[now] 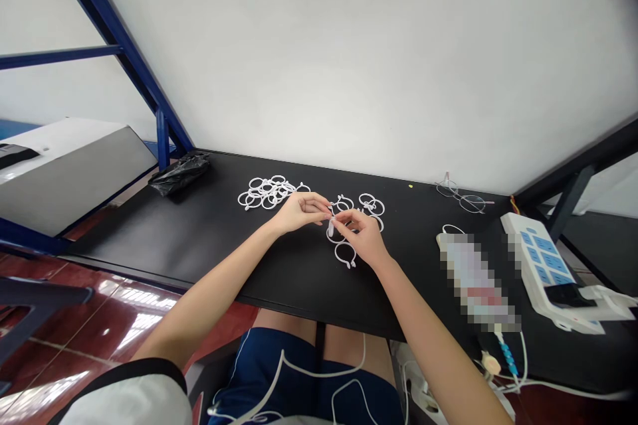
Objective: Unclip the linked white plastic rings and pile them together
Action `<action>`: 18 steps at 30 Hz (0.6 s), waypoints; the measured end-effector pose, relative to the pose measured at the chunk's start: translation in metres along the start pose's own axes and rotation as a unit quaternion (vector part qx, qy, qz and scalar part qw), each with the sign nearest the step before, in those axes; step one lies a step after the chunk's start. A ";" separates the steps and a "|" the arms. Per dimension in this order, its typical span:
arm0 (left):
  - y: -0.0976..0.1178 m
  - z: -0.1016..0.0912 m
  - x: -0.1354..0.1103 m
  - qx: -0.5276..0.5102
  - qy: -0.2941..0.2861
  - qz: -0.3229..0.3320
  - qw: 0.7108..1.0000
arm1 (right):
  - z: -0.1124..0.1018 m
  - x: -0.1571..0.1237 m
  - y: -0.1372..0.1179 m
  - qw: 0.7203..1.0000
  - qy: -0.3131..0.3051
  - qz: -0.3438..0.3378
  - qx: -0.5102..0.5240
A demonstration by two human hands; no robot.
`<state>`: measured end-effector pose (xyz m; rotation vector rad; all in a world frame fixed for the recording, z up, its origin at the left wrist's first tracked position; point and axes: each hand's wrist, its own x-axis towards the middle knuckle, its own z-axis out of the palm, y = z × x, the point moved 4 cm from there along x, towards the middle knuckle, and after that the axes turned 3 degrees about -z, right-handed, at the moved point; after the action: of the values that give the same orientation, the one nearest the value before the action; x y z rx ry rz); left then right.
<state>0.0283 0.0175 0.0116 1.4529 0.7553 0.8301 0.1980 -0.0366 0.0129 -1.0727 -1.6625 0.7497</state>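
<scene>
Both hands meet over the middle of the black table [199, 239]. My left hand [300, 210] and my right hand [363, 234] pinch the same white plastic ring [332, 226] between their fingertips, fingers closed on it. Just below my right hand another white ring [345, 254] lies on the table. A heap of several white rings [268, 192] lies left of my left hand. A smaller group of white rings [371, 203] lies behind my hands.
A crumpled black bag [180, 172] sits at the table's far left corner. A pair of glasses [461, 196] lies near the wall on the right. A white power strip [543, 265] and a blurred-out flat object [476, 282] lie at the right, with cables below.
</scene>
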 end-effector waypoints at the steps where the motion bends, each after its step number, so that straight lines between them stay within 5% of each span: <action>1: 0.000 0.000 0.000 0.001 -0.002 0.001 1.000 | 0.000 0.000 0.000 1.000 -0.003 0.002 0.000; 11: -0.004 0.009 0.001 0.063 -0.090 0.035 0.993 | -0.002 0.000 0.001 0.996 0.035 0.029 0.075; 18: -0.002 0.006 0.001 0.100 -0.025 0.070 0.992 | -0.006 0.002 0.006 0.994 0.054 0.024 0.097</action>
<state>0.0340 0.0152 0.0095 1.7153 0.7220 0.8395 0.2049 -0.0325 0.0102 -1.0010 -1.4454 0.8507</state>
